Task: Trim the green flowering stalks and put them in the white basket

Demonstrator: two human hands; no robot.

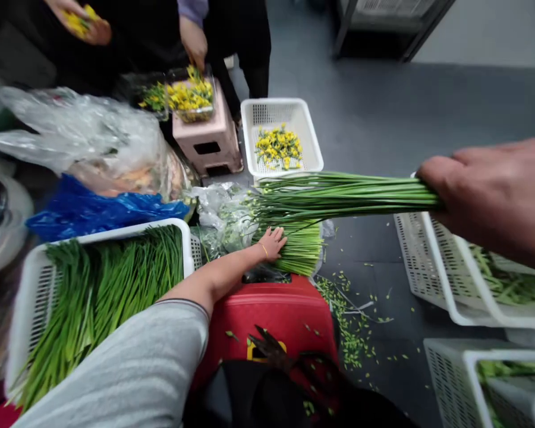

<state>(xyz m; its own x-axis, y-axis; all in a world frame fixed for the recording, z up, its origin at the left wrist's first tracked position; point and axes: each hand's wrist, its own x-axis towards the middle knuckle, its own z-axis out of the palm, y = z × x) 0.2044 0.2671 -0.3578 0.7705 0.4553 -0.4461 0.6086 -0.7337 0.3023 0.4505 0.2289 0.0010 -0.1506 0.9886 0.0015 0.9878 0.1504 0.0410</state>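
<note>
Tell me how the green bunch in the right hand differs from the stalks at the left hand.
The green bunch is held up, gripped at one end by the right hand; the stalks lie in a pile, the left hand spread against them. The green bunch looks darker, the stalks paler and yellower. Both are thin, green and roughly parallel.

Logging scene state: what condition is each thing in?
Left hand, open, over stem pile
Right hand, closed around bundle
Bundle, held roughly level
Left basket, loaded
Flower basket, part-filled
Clear box, open, filled
Blue bag, crumpled
Scraps, scattered
</note>
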